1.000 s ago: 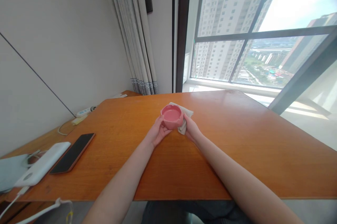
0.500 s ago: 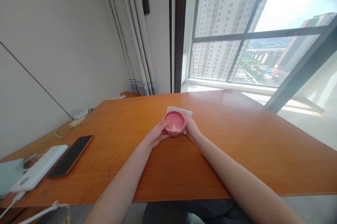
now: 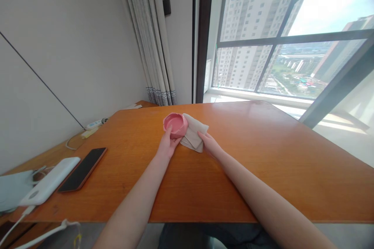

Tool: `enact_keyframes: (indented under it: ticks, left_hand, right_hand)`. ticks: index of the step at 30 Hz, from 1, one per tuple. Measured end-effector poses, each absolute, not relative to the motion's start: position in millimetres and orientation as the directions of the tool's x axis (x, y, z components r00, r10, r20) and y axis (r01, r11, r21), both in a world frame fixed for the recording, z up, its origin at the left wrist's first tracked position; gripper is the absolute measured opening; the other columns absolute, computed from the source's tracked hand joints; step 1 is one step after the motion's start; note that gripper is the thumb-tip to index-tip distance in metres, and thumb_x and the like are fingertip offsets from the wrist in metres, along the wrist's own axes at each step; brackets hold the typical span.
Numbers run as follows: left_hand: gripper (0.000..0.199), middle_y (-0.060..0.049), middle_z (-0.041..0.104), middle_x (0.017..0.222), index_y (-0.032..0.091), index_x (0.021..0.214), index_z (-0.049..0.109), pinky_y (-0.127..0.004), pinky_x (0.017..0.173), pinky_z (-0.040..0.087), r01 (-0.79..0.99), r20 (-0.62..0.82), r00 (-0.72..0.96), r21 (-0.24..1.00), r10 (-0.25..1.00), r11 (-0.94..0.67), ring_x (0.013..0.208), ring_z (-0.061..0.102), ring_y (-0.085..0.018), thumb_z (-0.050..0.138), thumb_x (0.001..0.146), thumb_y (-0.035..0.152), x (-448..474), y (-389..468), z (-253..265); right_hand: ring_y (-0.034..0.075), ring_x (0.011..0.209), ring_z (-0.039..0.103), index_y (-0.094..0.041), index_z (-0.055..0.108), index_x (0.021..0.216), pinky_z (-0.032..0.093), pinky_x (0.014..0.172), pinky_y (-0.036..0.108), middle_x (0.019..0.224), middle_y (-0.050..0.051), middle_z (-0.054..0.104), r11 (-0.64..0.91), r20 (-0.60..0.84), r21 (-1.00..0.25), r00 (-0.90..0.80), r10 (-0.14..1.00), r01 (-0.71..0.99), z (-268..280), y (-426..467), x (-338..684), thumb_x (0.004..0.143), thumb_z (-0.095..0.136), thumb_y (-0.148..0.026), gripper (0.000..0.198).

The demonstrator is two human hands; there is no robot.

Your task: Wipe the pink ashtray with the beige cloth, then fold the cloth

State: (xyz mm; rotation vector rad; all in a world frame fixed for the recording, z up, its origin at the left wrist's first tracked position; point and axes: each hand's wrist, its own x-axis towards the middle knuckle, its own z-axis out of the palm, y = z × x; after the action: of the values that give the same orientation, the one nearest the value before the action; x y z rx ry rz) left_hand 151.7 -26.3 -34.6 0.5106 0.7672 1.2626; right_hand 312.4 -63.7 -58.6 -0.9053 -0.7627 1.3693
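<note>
A: Surface and room, first.

B: A wooden table (image 3: 263,175) is recorded, orange-brown, with a paler sheen cast across its far right part. A large window (image 3: 248,42) is set beyond it; a tower block (image 3: 248,11) and sky are seen through the glass. A grey curtain (image 3: 147,34), banded with dark pattern near the hem, is hung by the plain wall (image 3: 73,46). A phone (image 3: 83,170) is laid at the table's left side, just beside a white slab-shaped device (image 3: 51,181) into which a cable (image 3: 29,210) is plugged. A socket strip (image 3: 95,123) is placed farther back, near the wall.

A: Containers?

B: One pink bowl (image 3: 176,125), faceted outside, located over the table's middle. Its opening is turned up and toward the viewer; a smooth pink floor is seen inside. Whether it is lifted or rested on the wood cannot be told.

A: Hands?

B: The bowl is gripped at its near side by the left hand (image 3: 166,147), thumb laid at the rim. A folded pale cloth (image 3: 195,133), seen against the bowl's right side, is pinched at its right edge by the right hand (image 3: 212,145).
</note>
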Motion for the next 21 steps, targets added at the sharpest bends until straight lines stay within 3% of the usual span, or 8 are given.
enact_keyframes:
  ticks: [4,6,9,12,15,18,21]
  left_hand:
    - [0.035,-0.009,0.065,0.105,0.017,0.112,0.053,-0.032,0.085,0.053,-0.72,-0.138,0.134,0.667,0.981,0.192,0.097,0.062,-0.019,0.057,0.082,0.034,149.6,-29.0,-26.3]
    - [0.034,-0.009,0.066,0.102,0.016,0.112,0.054,-0.03,0.085,0.053,-0.718,-0.084,0.176,0.67,0.981,0.186,0.095,0.063,-0.018,0.055,0.083,0.035,150.3,-32.7,-22.7]
    - [0.033,-0.009,0.067,0.098,0.015,0.11,0.056,-0.03,0.081,0.054,-0.679,-0.057,0.27,0.696,0.961,0.232,0.089,0.064,-0.018,0.052,0.085,0.036,153.3,-37.9,-21.2]
    - [0.036,-0.01,0.067,0.1,0.015,0.11,0.056,-0.031,0.081,0.053,-0.62,-0.087,0.338,0.728,0.937,0.292,0.087,0.064,-0.017,0.052,0.084,0.039,158.2,-40.9,-26.1]
    - [0.04,-0.01,0.066,0.103,0.016,0.114,0.054,-0.032,0.084,0.052,-0.573,-0.09,0.345,0.768,0.934,0.286,0.088,0.064,-0.017,0.058,0.081,0.039,162.7,-41.4,-35.7]
    - [0.045,-0.011,0.063,0.11,0.016,0.115,0.052,-0.036,0.086,0.05,-0.533,-0.051,0.359,0.808,0.932,0.25,0.093,0.063,-0.019,0.062,0.078,0.04,165.6,-41.1,-45.0]
    - [0.048,-0.013,0.061,0.114,0.017,0.114,0.052,-0.037,0.083,0.051,-0.472,-0.038,0.362,0.854,0.931,0.219,0.095,0.062,-0.021,0.065,0.075,0.042,167.2,-42.2,-49.4]
  right_hand:
    - [0.023,0.094,0.064,-0.02,0.064,0.094,0.048,0.09,0.04,0.096,0.006,0.07,-0.1,-0.102,-0.922,-0.015,0.995,-0.375,-65.8,-59.5,319.3,0.071,0.064,-0.029,0.025]
    - [0.024,0.096,0.063,-0.02,0.063,0.094,0.046,0.091,0.042,0.097,0.006,0.069,-0.08,-0.092,-0.969,0.044,0.995,-0.234,-69.8,-56.6,324.8,0.067,0.066,-0.029,0.029]
    - [0.027,0.104,0.059,-0.021,0.059,0.108,0.039,0.097,0.046,0.105,0.007,0.066,0.029,0.05,-0.995,0.231,0.972,0.094,-74.3,-53.1,334.4,0.06,0.071,-0.027,0.05]
    - [0.029,0.117,0.049,-0.022,0.044,0.13,0.032,0.102,0.047,0.121,0.01,0.057,0.112,0.21,-0.942,0.294,0.933,0.315,-75.5,-52.2,342.0,0.057,0.071,-0.025,0.077]
    - [0.028,0.125,0.038,-0.021,0.045,0.13,0.027,0.106,0.045,0.132,0.01,0.046,0.185,0.352,-0.872,0.318,0.881,0.453,-71.2,-53.4,343.7,0.062,0.066,-0.025,0.071]
    - [0.023,0.109,0.051,-0.021,0.049,0.125,0.037,0.098,0.042,0.123,0.009,0.053,0.23,0.349,-0.903,0.308,0.885,0.364,-63.0,-56.0,338.5,0.078,0.051,-0.036,0.05]
    - [0.018,0.086,0.058,-0.023,0.044,0.129,0.047,0.083,0.035,0.107,0.005,0.061,0.211,0.233,-0.969,0.194,0.953,0.131,-56.7,-60.2,330.0,0.085,0.04,-0.045,0.05]
